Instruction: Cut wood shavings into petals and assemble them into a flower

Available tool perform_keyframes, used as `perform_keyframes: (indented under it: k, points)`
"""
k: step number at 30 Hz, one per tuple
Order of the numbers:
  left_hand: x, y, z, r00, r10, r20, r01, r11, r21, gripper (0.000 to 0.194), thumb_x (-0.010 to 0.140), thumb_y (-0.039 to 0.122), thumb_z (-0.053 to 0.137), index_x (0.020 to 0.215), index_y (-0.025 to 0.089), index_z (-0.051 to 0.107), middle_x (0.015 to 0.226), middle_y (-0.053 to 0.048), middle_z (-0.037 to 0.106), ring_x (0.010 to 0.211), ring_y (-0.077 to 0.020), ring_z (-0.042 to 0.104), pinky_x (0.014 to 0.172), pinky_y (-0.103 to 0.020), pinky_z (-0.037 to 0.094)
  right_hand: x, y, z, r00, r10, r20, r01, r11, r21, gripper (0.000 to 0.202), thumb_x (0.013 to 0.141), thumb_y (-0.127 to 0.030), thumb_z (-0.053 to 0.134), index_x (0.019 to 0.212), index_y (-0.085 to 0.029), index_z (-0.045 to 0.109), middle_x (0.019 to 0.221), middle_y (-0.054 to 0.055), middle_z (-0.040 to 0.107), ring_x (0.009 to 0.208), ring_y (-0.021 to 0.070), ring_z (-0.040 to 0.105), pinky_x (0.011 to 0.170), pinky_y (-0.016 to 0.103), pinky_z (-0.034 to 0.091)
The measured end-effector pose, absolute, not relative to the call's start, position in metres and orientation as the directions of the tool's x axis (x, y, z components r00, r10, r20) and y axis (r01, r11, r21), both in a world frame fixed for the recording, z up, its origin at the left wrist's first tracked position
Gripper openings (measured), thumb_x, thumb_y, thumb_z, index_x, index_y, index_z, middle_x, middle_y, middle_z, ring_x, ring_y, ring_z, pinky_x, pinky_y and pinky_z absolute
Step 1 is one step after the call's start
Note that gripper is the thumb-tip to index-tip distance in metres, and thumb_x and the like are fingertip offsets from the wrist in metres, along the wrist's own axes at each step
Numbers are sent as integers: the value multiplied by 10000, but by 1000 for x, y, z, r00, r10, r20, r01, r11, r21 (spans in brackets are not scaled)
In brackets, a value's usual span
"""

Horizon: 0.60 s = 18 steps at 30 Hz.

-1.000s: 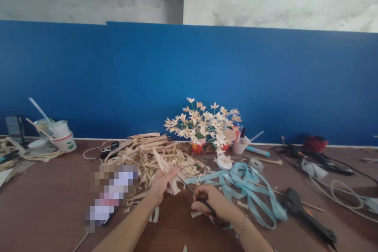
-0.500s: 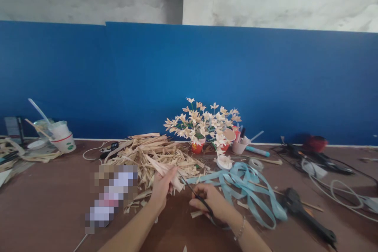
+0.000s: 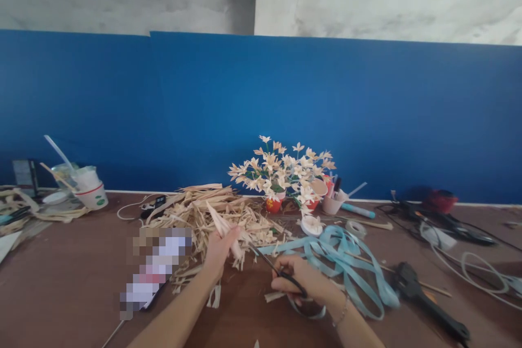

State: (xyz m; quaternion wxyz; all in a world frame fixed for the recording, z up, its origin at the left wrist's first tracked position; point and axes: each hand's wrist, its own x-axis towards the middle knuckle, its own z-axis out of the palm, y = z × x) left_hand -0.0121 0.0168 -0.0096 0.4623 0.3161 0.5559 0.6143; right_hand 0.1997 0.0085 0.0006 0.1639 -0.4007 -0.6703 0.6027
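Near the middle of the table, my left hand (image 3: 220, 253) grips a pale dried husk piece (image 3: 218, 220), whose pointed end sticks up past the fingers and whose lower end shows below them. To its right, my right hand (image 3: 299, 277) has its fingers in the handles of black scissors (image 3: 271, 263). The blades point up and left toward the husk's lower end, apart from it as far as I can see. Behind my left hand spreads a heap of dried husk strips (image 3: 196, 206). Small cut scraps (image 3: 274, 296) lie by the scissors.
Red pots (image 3: 274, 204) of pale husk flowers (image 3: 281, 168) stand against the blue partition (image 3: 244, 103). Right of centre lie a light-blue ribbon (image 3: 346, 261) and a black glue gun (image 3: 428, 299). A pixelated object (image 3: 155, 277) lies left; a paper cup (image 3: 93, 196) stands farther left.
My right hand and the scissors have drawn back to the right, away from the husk. My left hand has shifted slightly left with the husk. Scraps now show below the left hand.
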Motion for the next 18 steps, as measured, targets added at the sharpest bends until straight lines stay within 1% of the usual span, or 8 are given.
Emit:
perform_keyframes:
  k: [3, 5, 10, 18]
  points:
    - [-17, 19, -7, -338, 935, -106, -172, 50, 984, 336, 525, 398, 737, 681, 114, 648, 487, 19, 583, 432, -107, 500, 398, -192, 352, 204, 11, 1, -616, 747, -249, 320, -51, -946, 218, 705, -356, 619, 731, -173, 504, 405, -86, 455, 302, 36, 358, 297, 120, 254]
    - [-18, 19, -6, -334, 938, -91, -126, 51, 991, 313, 522, 382, 737, 660, 113, 655, 508, 8, 602, 481, -129, 531, 450, -209, 391, 204, 12, 0, -607, 753, -255, 333, -51, -941, 226, 704, -362, 621, 736, -172, 502, 404, -88, 455, 296, 33, 351, 295, 119, 254]
    - [-17, 18, -7, -292, 955, -57, -96, 30, 995, 283, 546, 368, 722, 646, 111, 655, 522, 2, 613, 502, -135, 533, 500, -221, 405, 201, 12, -1, -594, 755, -278, 390, -31, -920, 227, 684, -354, 627, 718, -166, 505, 413, -82, 464, 290, 36, 361, 287, 124, 268]
    - [-17, 17, -10, -181, 974, -136, -115, 116, 987, 295, 556, 372, 736, 683, 115, 665, 546, -7, 634, 506, -135, 554, 501, -214, 406, 199, 9, 4, -596, 750, -287, 411, -23, -911, 208, 677, -331, 624, 714, -162, 510, 422, -82, 468, 298, 34, 368, 292, 123, 273]
